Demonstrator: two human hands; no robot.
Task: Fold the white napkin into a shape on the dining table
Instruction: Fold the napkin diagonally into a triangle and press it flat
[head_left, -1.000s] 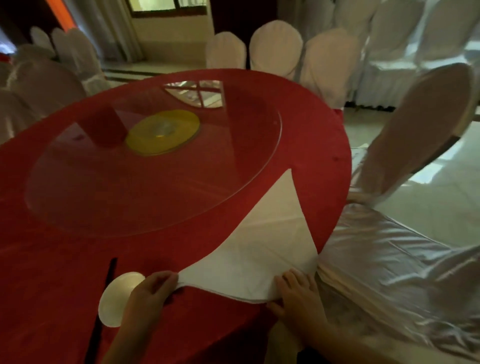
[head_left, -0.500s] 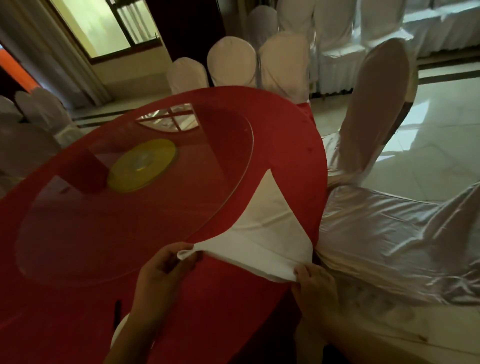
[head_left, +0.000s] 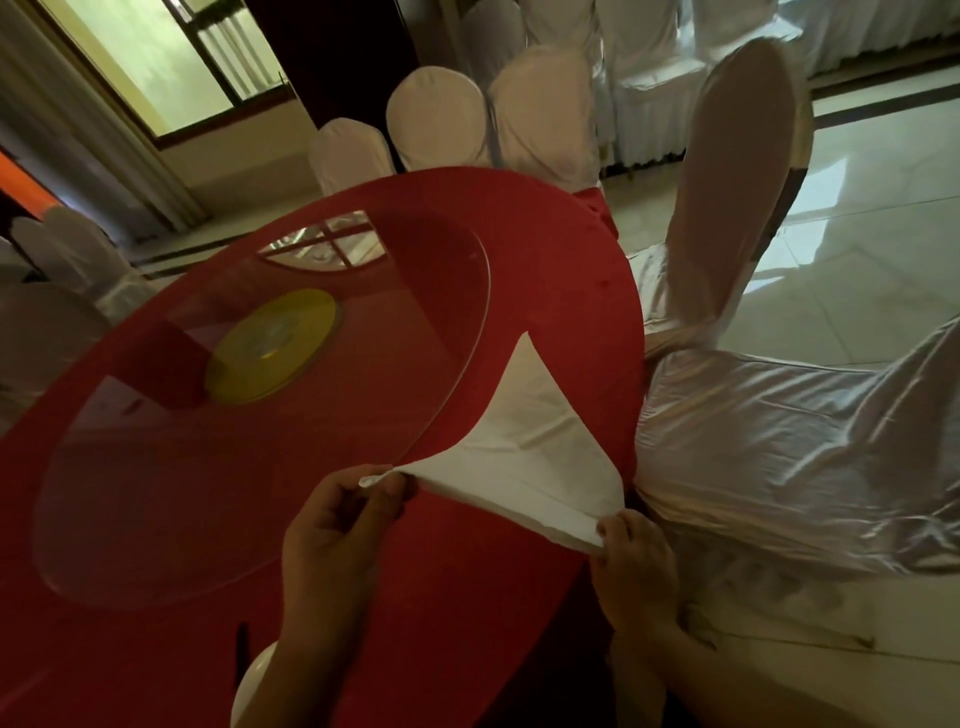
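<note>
Lifted napkin (head_left: 524, 457) edge, apparently clearing table (head_left: 571, 270).

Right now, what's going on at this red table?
A person is folding a white napkin at the near edge of a round table with a red cloth. The napkin is already a triangle, its point aimed toward the glass turntable. The left hand pinches one near corner and the right hand pinches the other, with that edge lifted slightly. White-covered chairs surround the table.
</note>
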